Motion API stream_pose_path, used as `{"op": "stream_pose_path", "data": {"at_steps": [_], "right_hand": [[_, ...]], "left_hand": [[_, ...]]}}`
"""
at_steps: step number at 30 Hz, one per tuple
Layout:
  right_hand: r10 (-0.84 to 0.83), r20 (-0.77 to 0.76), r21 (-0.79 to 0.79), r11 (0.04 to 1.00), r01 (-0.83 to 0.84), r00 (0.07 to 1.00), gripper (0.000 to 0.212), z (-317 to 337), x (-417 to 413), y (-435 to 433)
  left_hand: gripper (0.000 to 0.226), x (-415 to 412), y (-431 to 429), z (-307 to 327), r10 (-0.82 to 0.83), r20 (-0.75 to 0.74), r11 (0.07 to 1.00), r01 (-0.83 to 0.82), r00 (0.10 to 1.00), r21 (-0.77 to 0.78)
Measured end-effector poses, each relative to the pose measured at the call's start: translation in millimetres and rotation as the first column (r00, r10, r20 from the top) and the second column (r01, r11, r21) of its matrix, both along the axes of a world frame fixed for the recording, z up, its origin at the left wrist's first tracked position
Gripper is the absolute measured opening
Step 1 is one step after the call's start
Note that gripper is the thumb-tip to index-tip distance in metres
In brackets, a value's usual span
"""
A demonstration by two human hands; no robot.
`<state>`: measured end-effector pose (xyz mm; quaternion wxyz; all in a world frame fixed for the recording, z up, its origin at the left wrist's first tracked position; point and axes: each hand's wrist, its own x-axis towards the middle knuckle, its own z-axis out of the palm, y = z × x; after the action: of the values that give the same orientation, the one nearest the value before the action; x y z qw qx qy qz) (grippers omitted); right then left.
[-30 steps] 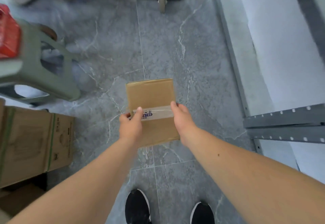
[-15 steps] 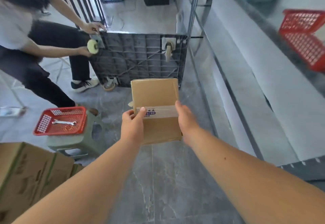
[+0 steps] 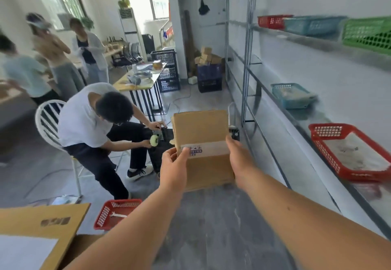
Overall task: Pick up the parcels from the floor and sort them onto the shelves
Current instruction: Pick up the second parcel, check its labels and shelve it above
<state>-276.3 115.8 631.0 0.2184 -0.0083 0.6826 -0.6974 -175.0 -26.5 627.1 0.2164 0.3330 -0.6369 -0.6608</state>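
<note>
Brown cardboard makes up the flat rectangular taped parcel (image 3: 201, 130), which is off the floor and held upright in the air at chest height, not yet on any shelf. The left grip (image 3: 174, 164) pinches its lower left edge, thumb laid over the printed label on the tape band. The right grip (image 3: 237, 155) clasps the lower right edge with its fingers hidden behind the box. Both holds sit low on the parcel, so I judge the tall upper half could tip away or slide through if the arms swing quickly. Right of the parcel runs the grey metal shelf (image 3: 300, 121), and just beside the parcel's right edge stands a shiny steel upright post (image 3: 246, 58). A turn made too early could knock a corner against that post and jar the hold loose. Further right of the parcel, the red plastic mesh basket (image 3: 323, 149) and the blue plastic mesh basket (image 3: 277, 92) already hold something pale, so the box may not sit flat or may land in the wrong one, the more so with the thumb over the label. Left of the parcel a seated person in a white shirt (image 3: 84, 119) bends over a job close by. Below and left of the parcel a second red basket (image 3: 114, 212) lies on the floor, something a sidestep could catch.
</note>
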Motion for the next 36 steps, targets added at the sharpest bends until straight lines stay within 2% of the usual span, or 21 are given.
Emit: {"op": "stream_pose_path", "data": {"at_steps": [5, 14, 19, 26, 30, 34, 36], "right_hand": [[0.003, -0.091, -0.047, 0.999, -0.008, 0.996, 0.056, 77.2, 19.2, -4.7], [0.033, -0.234, -0.084, 0.995, -0.054, 0.972, 0.061, 206.7, 43.9, 1.1], [0.01, -0.314, -0.114, 0.992, -0.049, 0.949, 0.058, 265.8, 40.9, 6.2], [-0.007, -0.325, -0.21, 0.976, -0.065, 0.946, 0.056, 324.9, 44.9, 10.7], [-0.005, -0.344, -0.201, 0.977, -0.068, 0.939, 0.057, 349.7, 48.3, 12.0], [-0.002, -0.337, -0.224, 0.971, -0.078, 0.941, 0.071, 370.6, 49.6, 15.4], [0.009, -0.354, -0.221, 0.971, -0.093, 0.935, 0.065, 378.6, 51.1, 18.8]], "left_hand": [[0.037, 16.1, -4.4, 80.8, 0.024, -0.068, 1.0, -0.023, 0.997, 0.016], [0.05, 30.2, -8.3, 208.3, 0.007, -0.158, 0.995, -0.023, 0.987, -0.1], [0.046, 35.2, -0.4, 267.7, -0.009, -0.231, 0.992, -0.021, 0.973, -0.125], [0.052, 44.4, 5.8, 323.3, 0.003, -0.336, 0.981, -0.068, 0.942, -0.183], [0.054, 52.7, 4.9, 345.0, 0.017, -0.379, 0.968, -0.11, 0.925, -0.224], [0.054, 60.8, 3.8, 366.5, 0.016, -0.409, 0.962, -0.125, 0.913, -0.241], [0.055, 65.0, 4.5, 375.2, 0.0, -0.42, 0.969, -0.104, 0.908, -0.224]]}}
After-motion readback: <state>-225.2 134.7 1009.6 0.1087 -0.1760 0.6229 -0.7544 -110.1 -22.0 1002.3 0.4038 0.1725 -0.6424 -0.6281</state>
